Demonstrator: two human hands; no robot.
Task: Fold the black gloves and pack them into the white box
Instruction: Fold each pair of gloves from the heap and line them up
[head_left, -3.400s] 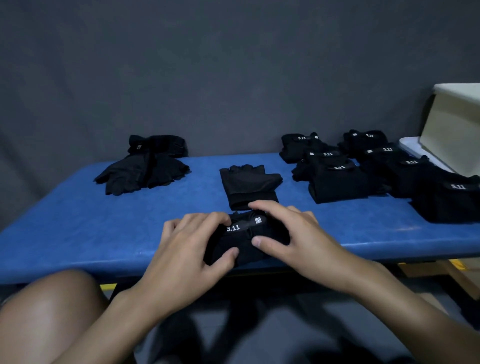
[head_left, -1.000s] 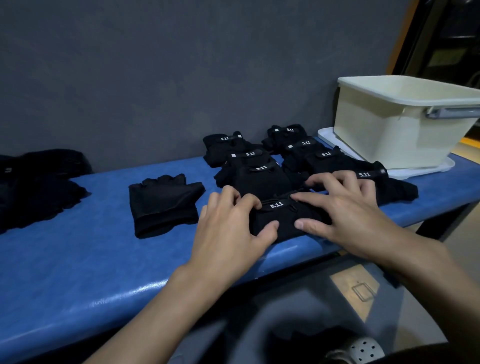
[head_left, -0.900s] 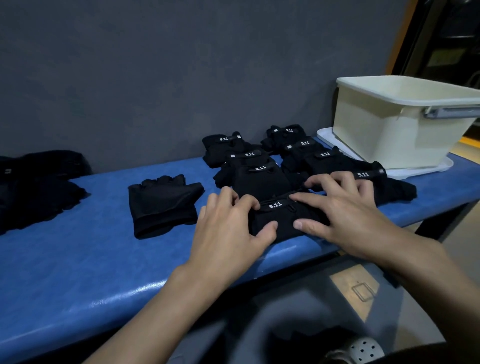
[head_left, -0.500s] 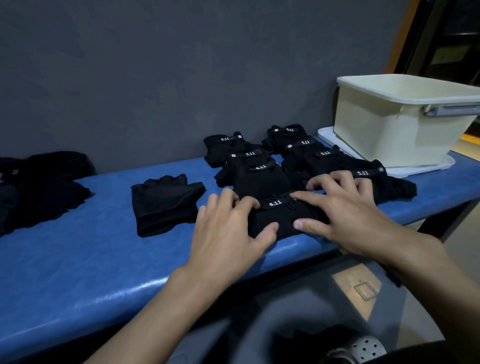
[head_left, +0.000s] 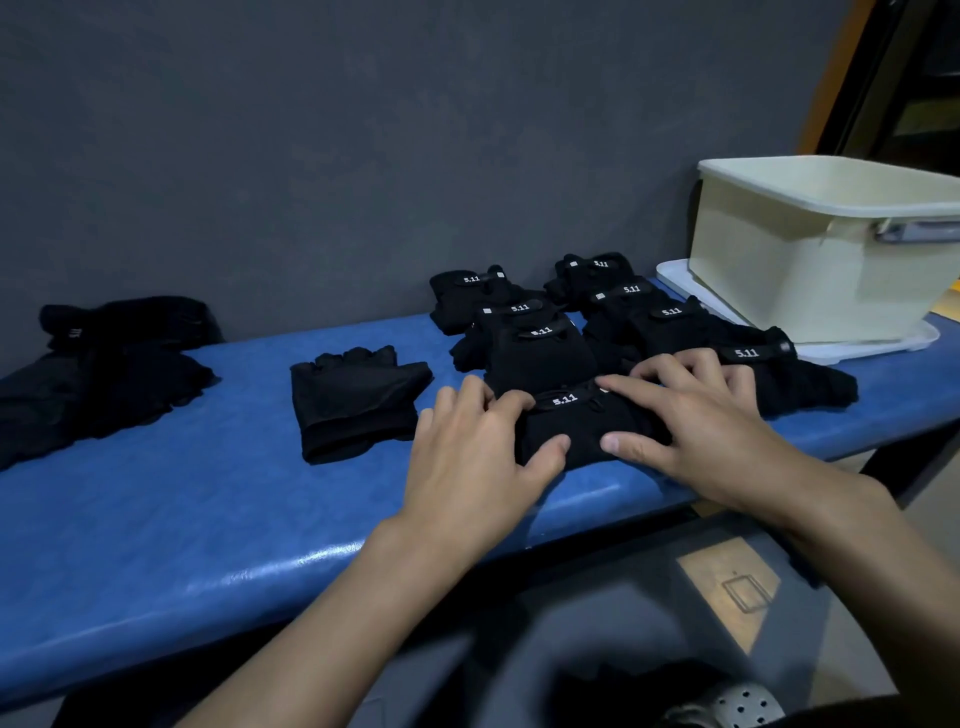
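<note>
A folded black glove with a white 5.11 tag lies near the front edge of the blue bench. My left hand grips its left side and my right hand grips its right side, thumbs at the near edge. Behind it stand several folded black gloves in two rows. One flat unfolded glove lies to the left. A heap of loose black gloves sits at the far left. The white box stands at the right end, its inside hidden.
The box rests on a flat white lid. A dark grey wall backs the bench. Below the bench edge are a grey floor and a brown floor panel. A perforated shoe shows at the bottom right.
Since 3.4 s ago both hands have carried the folded glove to the right, up against the rows of folded gloves. Over the last second the hands and glove have hardly moved.
</note>
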